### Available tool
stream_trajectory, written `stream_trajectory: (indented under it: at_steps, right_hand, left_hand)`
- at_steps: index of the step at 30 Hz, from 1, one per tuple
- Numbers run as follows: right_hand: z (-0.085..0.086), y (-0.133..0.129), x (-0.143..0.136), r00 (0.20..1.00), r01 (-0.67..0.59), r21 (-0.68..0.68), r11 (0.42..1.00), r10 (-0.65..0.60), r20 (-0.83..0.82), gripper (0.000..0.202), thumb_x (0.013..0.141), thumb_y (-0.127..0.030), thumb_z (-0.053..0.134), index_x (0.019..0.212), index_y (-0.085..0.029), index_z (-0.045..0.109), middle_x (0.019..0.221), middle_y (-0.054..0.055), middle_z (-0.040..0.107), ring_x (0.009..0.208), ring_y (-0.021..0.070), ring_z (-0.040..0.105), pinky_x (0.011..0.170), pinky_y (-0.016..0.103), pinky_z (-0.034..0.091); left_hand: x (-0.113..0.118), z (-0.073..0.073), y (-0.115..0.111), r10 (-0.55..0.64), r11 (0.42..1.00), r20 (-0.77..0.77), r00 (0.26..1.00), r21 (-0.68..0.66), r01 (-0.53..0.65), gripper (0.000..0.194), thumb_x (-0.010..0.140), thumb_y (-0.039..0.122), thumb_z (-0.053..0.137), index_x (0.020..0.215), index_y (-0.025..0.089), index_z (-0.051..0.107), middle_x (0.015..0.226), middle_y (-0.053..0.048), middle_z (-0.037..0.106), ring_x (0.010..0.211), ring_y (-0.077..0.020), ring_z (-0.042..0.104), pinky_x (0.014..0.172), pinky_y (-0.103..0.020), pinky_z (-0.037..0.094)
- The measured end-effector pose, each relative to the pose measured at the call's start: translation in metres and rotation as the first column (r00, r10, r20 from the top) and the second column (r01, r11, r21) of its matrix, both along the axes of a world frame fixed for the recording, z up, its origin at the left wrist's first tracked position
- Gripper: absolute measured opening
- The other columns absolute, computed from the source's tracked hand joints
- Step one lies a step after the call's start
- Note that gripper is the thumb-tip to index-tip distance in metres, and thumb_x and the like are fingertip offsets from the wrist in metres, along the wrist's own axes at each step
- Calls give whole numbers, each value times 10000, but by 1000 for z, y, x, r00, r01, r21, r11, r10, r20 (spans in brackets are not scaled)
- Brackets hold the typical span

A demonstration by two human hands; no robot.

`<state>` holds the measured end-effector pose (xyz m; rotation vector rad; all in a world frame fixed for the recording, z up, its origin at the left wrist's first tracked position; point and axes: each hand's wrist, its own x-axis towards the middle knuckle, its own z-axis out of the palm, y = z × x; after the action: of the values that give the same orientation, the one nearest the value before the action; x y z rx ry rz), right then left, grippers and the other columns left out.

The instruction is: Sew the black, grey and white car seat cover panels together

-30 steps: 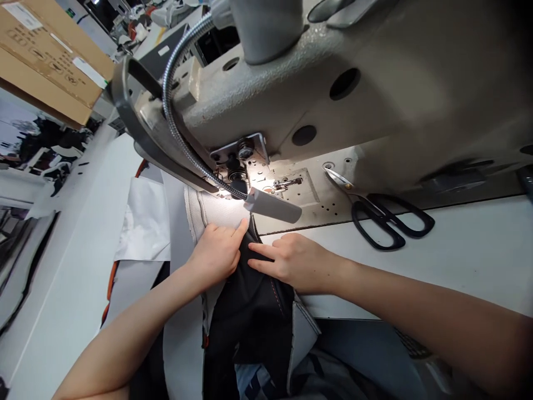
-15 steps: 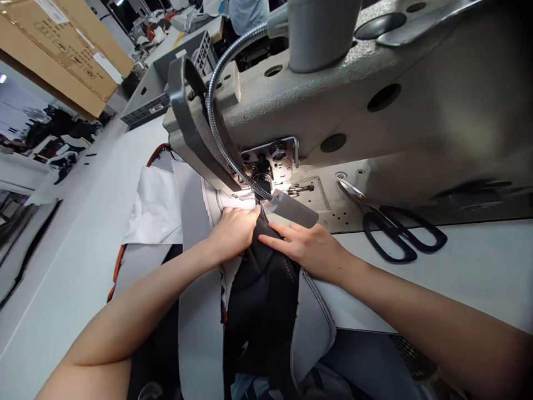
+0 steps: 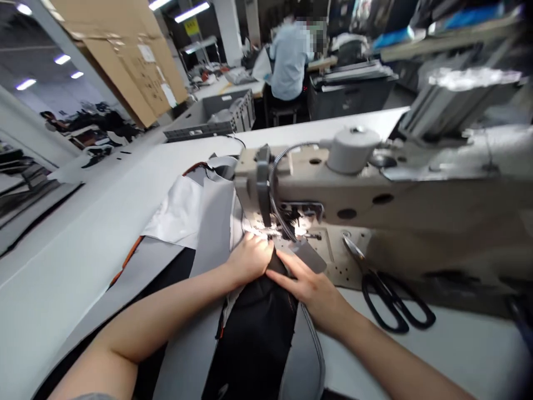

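Black and grey fabric panels [image 3: 250,339], joined by seams with some red-orange stitching, run under the head of a sewing machine [image 3: 303,191]. Close to the lit needle area, my left hand [image 3: 251,258] is closed, gripping the fabric; its fingertips are partly lost in the glare. My right hand [image 3: 316,291] lies on the black fabric just right of it, fingers stretched out and flat. A grey lamp head [image 3: 310,256] on a flexible metal neck hangs above the right fingers. The needle itself is hidden. A white fabric piece [image 3: 179,214] rests on the grey panels to the left.
Black-handled scissors [image 3: 393,303] lie right of my right hand, blades on the machine bed. Behind the machine stand a grey plastic crate [image 3: 195,125] and a cardboard box [image 3: 141,72]. Farther back, a person in a light blue top [image 3: 289,61] sits at another table.
My view has tilted up and blurred somewhat, showing more of the room and the person behind. Both hands keep about the same place on the fabric by the needle.
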<state>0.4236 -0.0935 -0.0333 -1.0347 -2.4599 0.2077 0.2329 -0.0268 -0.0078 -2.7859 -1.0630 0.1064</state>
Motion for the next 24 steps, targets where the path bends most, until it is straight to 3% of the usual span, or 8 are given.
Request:
stream_trajectory:
  at_steps: [3, 7, 11, 16, 18, 20, 22, 24]
  right_hand:
    - [-1, 3, 2, 993, -118, -96, 988, 118, -6, 497, 835, -182, 604, 1310, -313, 542, 1452, 98, 412, 1295, 260, 428, 973, 415, 471]
    - [-6, 6, 0, 993, -113, -123, 986, 117, 22, 411, 883, -305, 587, 1293, -320, 562, 1401, 91, 479, 1277, 261, 451, 1003, 440, 457]
    - [-17, 7, 0, 997, -73, -53, 996, 75, 35, 386, 944, -278, 450, 1315, -325, 544, 1385, 75, 506, 1255, 251, 485, 1008, 460, 454]
    - [-18, 4, -2, 999, -17, -46, 999, 18, 29, 425, 945, -196, 371, 1309, -314, 554, 1371, 55, 524, 1258, 224, 491, 1015, 423, 453]
    - [-15, 1, -3, 1000, 5, -62, 998, -4, 23, 412, 934, -204, 403, 1296, -310, 567, 1362, 58, 533, 1255, 225, 494, 1025, 427, 443]
    - [-12, -2, -5, 999, 33, -84, 996, -32, 17, 399, 914, -228, 462, 1291, -300, 573, 1362, 68, 533, 1253, 233, 496, 1033, 439, 436]
    - [-10, -5, -6, 999, 48, -100, 994, -47, 11, 397, 906, -226, 481, 1285, -290, 578, 1361, 75, 534, 1252, 232, 498, 1039, 442, 431]
    - [-8, -6, -7, 999, 53, -102, 993, -53, 6, 393, 905, -215, 480, 1276, -289, 586, 1360, 76, 535, 1253, 229, 499, 1040, 443, 429]
  left_hand:
    - [-7, -11, 4, -43, 999, 147, 988, 29, 39, 211, 874, 205, 453, 894, 138, 652, 779, -81, 653, 777, -235, 602, 731, -379, 403]
    - [-16, -20, 14, -78, 995, 352, 933, -34, 96, 194, 833, 193, 489, 837, 167, 682, 764, -48, 686, 741, -196, 620, 739, -352, 411]
    - [-22, -23, 27, -83, 985, 479, 874, -91, 144, 206, 812, 155, 506, 876, 175, 701, 847, -27, 723, 811, -160, 646, 790, -291, 435]
    - [-24, -13, 33, -52, 990, 496, 867, -90, 111, 211, 814, 141, 506, 902, 170, 696, 890, -47, 706, 871, -167, 631, 847, -281, 457]
    - [-26, -8, 15, -7, 997, 517, 856, -67, 49, 256, 820, 133, 484, 992, 142, 673, 995, -99, 677, 956, -209, 607, 886, -333, 461]
    - [-34, -7, -24, 54, 998, 557, 829, -51, -31, 347, 805, 125, 485, 1126, 121, 617, 1145, -151, 618, 1072, -253, 561, 924, -394, 458]
    - [-49, -11, -82, 104, 994, 598, 794, -78, -71, 412, 761, 145, 550, 1169, 170, 596, 1229, -125, 585, 1135, -250, 532, 956, -396, 458]
    - [-67, -18, -150, 48, 995, 614, 788, -102, 18, 388, 747, 186, 608, 1127, 265, 625, 1248, -50, 588, 1104, -202, 556, 932, -331, 485]
